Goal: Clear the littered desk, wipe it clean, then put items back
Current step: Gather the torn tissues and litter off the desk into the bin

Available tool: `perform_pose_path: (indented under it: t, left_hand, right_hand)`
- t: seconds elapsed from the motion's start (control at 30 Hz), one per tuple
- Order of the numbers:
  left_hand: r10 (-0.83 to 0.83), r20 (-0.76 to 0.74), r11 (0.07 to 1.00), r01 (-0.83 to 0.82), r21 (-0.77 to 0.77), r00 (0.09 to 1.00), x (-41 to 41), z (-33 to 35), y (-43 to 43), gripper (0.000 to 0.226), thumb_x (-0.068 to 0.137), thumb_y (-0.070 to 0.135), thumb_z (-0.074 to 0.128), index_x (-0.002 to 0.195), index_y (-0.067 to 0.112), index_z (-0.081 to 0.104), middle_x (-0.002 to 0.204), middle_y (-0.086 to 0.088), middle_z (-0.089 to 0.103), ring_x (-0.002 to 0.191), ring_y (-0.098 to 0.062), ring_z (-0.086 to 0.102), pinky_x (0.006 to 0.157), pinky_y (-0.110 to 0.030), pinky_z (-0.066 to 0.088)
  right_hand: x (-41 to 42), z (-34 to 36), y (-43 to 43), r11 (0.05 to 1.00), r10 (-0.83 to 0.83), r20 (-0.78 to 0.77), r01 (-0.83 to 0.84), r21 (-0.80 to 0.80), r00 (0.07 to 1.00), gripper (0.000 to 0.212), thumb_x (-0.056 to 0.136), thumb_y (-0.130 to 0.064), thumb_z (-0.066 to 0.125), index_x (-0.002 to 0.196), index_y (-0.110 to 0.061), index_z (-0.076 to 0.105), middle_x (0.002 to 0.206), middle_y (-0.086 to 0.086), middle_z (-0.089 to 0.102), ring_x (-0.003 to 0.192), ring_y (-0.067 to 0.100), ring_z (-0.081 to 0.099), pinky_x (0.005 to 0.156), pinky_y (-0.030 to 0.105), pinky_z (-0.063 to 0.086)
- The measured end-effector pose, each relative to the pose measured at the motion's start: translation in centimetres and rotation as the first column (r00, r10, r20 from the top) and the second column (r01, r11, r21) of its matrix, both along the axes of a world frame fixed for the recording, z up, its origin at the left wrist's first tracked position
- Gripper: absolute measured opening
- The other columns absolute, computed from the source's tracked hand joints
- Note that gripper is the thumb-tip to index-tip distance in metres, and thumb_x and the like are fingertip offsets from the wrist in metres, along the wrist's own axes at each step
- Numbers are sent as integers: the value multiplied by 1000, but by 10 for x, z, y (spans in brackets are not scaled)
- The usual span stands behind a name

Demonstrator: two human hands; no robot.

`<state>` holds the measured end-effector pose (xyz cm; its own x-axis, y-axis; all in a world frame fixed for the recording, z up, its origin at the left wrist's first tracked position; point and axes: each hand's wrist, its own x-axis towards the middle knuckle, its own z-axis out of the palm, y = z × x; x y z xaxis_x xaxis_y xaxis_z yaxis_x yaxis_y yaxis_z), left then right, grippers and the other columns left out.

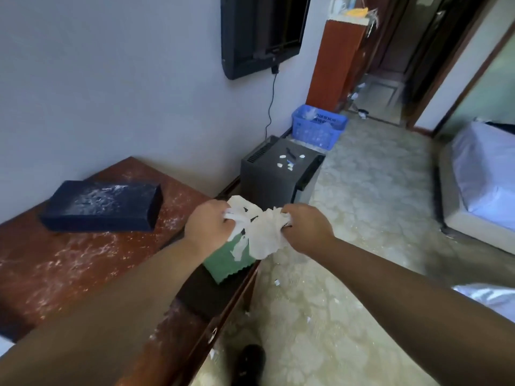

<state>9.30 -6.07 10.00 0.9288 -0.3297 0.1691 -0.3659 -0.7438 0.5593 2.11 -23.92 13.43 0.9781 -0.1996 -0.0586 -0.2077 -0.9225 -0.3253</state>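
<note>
Desk (83,260) dusted white, left grip (207,227) and right grip (305,228) clutching crumpled tissue (264,236), blue basket (306,135) holding white scraps (308,112)

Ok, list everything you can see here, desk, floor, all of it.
Desk: one, reddish-brown, dusted with white powder, left.
Box: one, dark blue, powder-dusted, lying on the desk.
Crumpled paper: one wad, white, held above the desk's edge.
Cloth: one, green, at the desk's edge below the paper.
Cabinet: one, black, on the floor beyond the desk.
Scraps: several, white, on the cabinet's top.
Basket: one, blue, on the floor beyond the cabinet.
Television: one, black, on the wall.
Bed: one, white sheets, far right.
Left hand: one, grips the paper's left side.
Right hand: one, grips its right side.
</note>
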Motion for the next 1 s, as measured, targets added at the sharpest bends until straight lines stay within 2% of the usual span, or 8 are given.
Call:
perform_pose_path:
  t: [0.1, 0.23, 0.47, 0.57, 0.63, 0.73, 0.9, 1.0]
  left_hand:
    - [-17, -11, 1000, 17, 4, 1000, 60, -3, -34, 12, 79, 4, 54, 70, 4, 47, 61, 1, 39, 67, -25, 44, 57, -30, 28]
    - [4, -77, 1000, -4, 4, 997, 123, -17, -67, 5, 79, 5, 52, 75, 3, 55, 67, -1, 47, 71, -24, 47, 61, -30, 36]
    - [84, -139, 994, -73, 80, 987, 196, -42, -95, 33, 77, 3, 48, 56, 19, 28, 59, 5, 33, 65, -20, 39, 60, -29, 28]
    - [195, -221, 980, -181, 83, 955, 222, -52, -103, 23, 80, 5, 50, 62, 17, 41, 65, 4, 43, 68, -19, 44, 62, -28, 31]
    - [286, -244, 958, -281, 57, 927, 238, -58, -111, 10, 82, 8, 52, 83, 10, 61, 80, -3, 59, 78, -23, 55, 66, -29, 40]
    - [443, -275, 891, -453, 31, 853, 264, -66, -130, 32, 86, 10, 54, 116, 10, 62, 107, -7, 64, 92, -24, 59, 77, -30, 45]
    - [645, -317, 740, -671, 35, 695, 310, -83, -171, 20, 79, 9, 51, 93, 5, 65, 87, -11, 67, 82, -30, 62, 72, -36, 53]
    - [728, -400, 614, -789, 19, 557, 323, -93, -200, 18, 80, 9, 49, 89, 6, 64, 81, -10, 66, 77, -30, 62, 68, -35, 53]
  right_hand:
    - [56, 3, -26, 1000, -5, -11, 5, -8, 1000, 23, 86, -14, 53, 107, -17, 63, 102, 4, 60, 96, 23, 56, 69, 25, 38]
    - [119, 1, -57, 1000, 2, -43, -2, -20, 999, 22, 87, -15, 54, 108, -17, 62, 103, 3, 59, 96, 23, 56, 68, 25, 37]
    - [213, -21, -99, 998, 58, -88, -59, -15, 994, 22, 86, -13, 55, 107, -16, 62, 101, 3, 59, 87, 19, 52, 68, 23, 35]
    - [256, -36, -114, 989, 148, -101, -151, -14, 984, 19, 85, -13, 54, 101, -17, 62, 96, 2, 58, 85, 19, 53, 66, 25, 37]
    - [288, -47, -126, 973, 224, -113, -228, -21, 968, 11, 83, -12, 53, 91, -16, 60, 90, 2, 55, 82, 21, 53, 60, 27, 36]
    - [343, -62, -143, 934, 352, -129, -357, -13, 927, 6, 85, -13, 51, 82, -17, 54, 85, 1, 48, 78, 22, 48, 54, 29, 30]
    - [429, -92, -169, 789, 609, -181, -612, 46, 772, 31, 87, -15, 53, 117, -14, 58, 108, 5, 56, 98, 26, 54, 71, 30, 41]
    - [465, -104, -182, 724, 684, -196, -686, 68, 702, 38, 85, -13, 53, 122, -18, 57, 113, 5, 57, 104, 26, 54, 73, 29, 40]
